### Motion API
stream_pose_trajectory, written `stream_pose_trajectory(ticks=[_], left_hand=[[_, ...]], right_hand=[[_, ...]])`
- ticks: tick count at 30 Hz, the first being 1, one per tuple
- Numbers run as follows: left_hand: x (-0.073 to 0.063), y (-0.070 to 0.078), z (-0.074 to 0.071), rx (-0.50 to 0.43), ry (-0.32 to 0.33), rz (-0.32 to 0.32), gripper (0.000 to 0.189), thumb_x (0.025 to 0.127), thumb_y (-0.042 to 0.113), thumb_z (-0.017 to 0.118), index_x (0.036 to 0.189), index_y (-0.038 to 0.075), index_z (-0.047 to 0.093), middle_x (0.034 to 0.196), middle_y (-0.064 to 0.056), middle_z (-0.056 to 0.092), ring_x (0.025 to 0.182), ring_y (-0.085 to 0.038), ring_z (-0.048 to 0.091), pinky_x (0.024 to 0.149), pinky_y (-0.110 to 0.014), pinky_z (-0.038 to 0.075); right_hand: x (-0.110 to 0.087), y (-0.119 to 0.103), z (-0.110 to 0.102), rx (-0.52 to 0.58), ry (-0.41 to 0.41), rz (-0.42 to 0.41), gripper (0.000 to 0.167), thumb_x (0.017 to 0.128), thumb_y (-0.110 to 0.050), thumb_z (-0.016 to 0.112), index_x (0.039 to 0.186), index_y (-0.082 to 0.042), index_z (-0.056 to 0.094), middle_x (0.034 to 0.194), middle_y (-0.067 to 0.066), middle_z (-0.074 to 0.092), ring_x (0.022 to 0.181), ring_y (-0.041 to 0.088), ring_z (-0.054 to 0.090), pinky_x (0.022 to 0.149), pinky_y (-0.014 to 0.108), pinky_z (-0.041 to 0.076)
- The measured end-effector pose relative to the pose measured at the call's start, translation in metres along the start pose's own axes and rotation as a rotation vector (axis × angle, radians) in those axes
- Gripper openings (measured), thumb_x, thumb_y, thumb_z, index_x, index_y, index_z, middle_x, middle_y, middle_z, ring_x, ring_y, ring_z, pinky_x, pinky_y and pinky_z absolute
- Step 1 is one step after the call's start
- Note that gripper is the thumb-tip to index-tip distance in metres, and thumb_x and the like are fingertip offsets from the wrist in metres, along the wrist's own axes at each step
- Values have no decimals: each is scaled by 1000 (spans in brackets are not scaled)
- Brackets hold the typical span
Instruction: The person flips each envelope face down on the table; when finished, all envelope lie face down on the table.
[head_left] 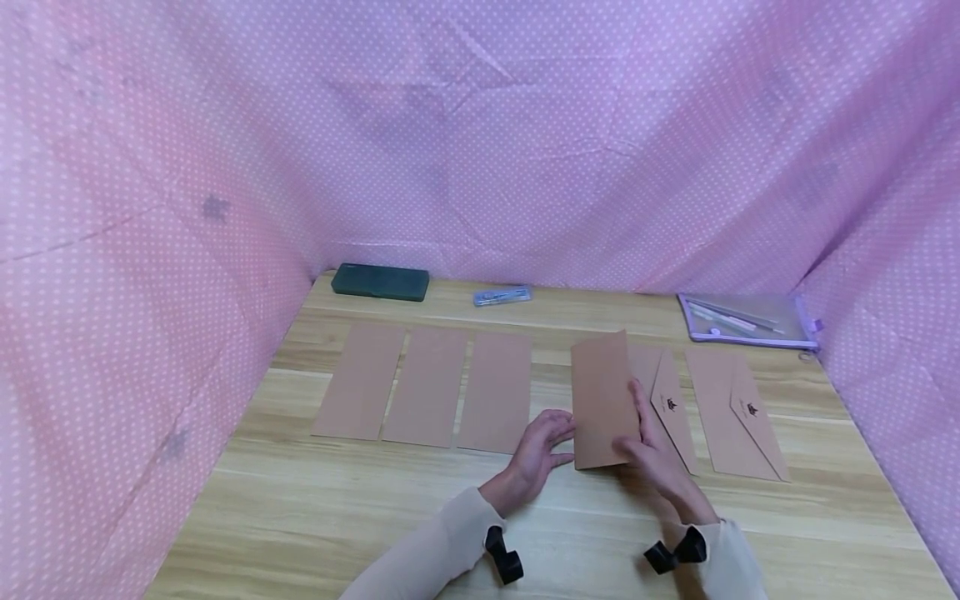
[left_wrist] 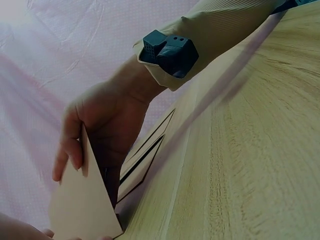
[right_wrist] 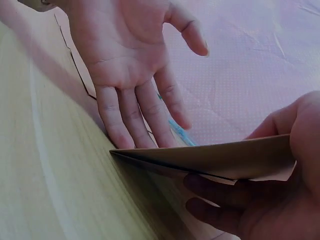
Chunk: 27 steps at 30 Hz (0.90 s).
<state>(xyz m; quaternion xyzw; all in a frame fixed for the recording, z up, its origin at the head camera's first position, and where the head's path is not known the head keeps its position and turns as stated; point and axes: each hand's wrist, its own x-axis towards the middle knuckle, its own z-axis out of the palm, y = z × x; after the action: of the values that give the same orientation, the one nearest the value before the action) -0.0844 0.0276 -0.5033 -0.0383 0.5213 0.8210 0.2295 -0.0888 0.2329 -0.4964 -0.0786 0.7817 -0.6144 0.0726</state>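
A brown paper envelope (head_left: 602, 400) is raised above the table and tilted, its plain face showing in the head view. My right hand (head_left: 654, 458) grips it by the right edge, thumb on the plain face and fingers behind. At the opposite edge is my left hand (head_left: 534, 462); the right wrist view shows its fingers straight, fingertips at the edge, thumb spread away. Close by on the right lie two envelopes, flap side up with black crown prints: one (head_left: 678, 429) partly covered by the held envelope, the other (head_left: 716, 417) fully visible.
Three plain-side-up envelopes (head_left: 358, 381) lie in a row on the left of the wooden table (head_left: 300, 517). Along the back are a dark green case (head_left: 380, 282), a small blue case (head_left: 502, 296) and a purple-edged zip pouch (head_left: 780, 310) holding pens. Pink dotted cloth (head_left: 480, 167) surrounds the table.
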Motion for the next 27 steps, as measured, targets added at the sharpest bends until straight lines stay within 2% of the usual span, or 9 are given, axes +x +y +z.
stream_pose_trajectory(ticks=[4, 13, 16, 18, 19, 21, 22, 23, 27], left_hand=[[2, -1, 0, 13, 28, 4, 38, 96, 20, 50, 124, -7, 49, 141, -28, 51, 134, -38, 50, 101, -51, 49], [1, 0, 0, 102, 101, 18, 31, 93, -1, 55, 123, -8, 53, 134, -27, 59, 109, -23, 60, 89, -40, 57], [3, -2, -3, 130, 100, 22, 35, 90, -3, 55, 125, -8, 52, 136, -27, 59, 105, -20, 61, 84, -32, 56], [4, -3, -4, 137, 97, 24, 39, 88, -5, 56, 127, -7, 52, 136, -27, 59, 102, -18, 62, 80, -28, 55], [5, -3, -5, 138, 93, 25, 41, 88, -6, 56, 128, -7, 52, 136, -27, 60, 102, -18, 63, 79, -27, 55], [6, -4, -7, 136, 82, 28, 45, 86, -9, 56, 130, -5, 52, 133, -28, 62, 99, -17, 65, 78, -26, 56], [6, -4, -7, 128, 77, 29, 47, 85, -11, 57, 131, -5, 53, 129, -28, 64, 97, -17, 66, 77, -26, 56], [6, -5, -7, 120, 75, 28, 48, 84, -12, 57, 131, -4, 54, 125, -28, 65, 94, -16, 66, 77, -25, 57], [5, -4, -7, 107, 86, 27, 52, 80, -16, 60, 129, -2, 58, 114, -21, 68, 86, -13, 63, 76, -23, 57]], right_hand=[[-2, 1, -1, 75, 0, 23, 100, 83, 14, 51, 160, -6, -11, 167, 23, -16, 149, 42, -3, 100, -3, 18], [-2, 3, -1, 108, 11, 51, 98, 87, 12, 49, 158, -6, -16, 166, 14, -23, 151, 30, -23, 113, 2, -2], [-3, 1, -1, 137, 19, 66, 97, 89, 10, 49, 158, -8, -17, 167, 11, -25, 152, 25, -19, 115, 5, 2], [-3, 1, 0, 170, 24, 58, 97, 89, 10, 48, 158, -8, -18, 166, 11, -26, 152, 26, 3, 112, 6, 21], [-3, 1, 1, 187, 23, 47, 97, 89, 10, 48, 158, -9, -18, 165, 12, -27, 151, 16, 8, 110, 6, 24], [-4, 1, 2, 234, 17, 15, 96, 89, 12, 47, 157, -8, -19, 164, 17, -27, 140, 5, 31, 95, 5, 39], [-5, 2, 2, 267, 8, 5, 96, 89, 12, 46, 157, -8, -20, 165, 20, -25, 124, -1, 45, 81, 7, 44], [-5, 2, 3, 294, -3, -6, 96, 90, 12, 45, 157, -9, -20, 164, 23, -23, 104, -4, 52, 69, 9, 45], [-7, 3, 5, 372, -32, 14, 96, 92, 10, 45, 158, -14, -19, 160, 29, -3, 76, -4, 56, 54, 12, 42]])
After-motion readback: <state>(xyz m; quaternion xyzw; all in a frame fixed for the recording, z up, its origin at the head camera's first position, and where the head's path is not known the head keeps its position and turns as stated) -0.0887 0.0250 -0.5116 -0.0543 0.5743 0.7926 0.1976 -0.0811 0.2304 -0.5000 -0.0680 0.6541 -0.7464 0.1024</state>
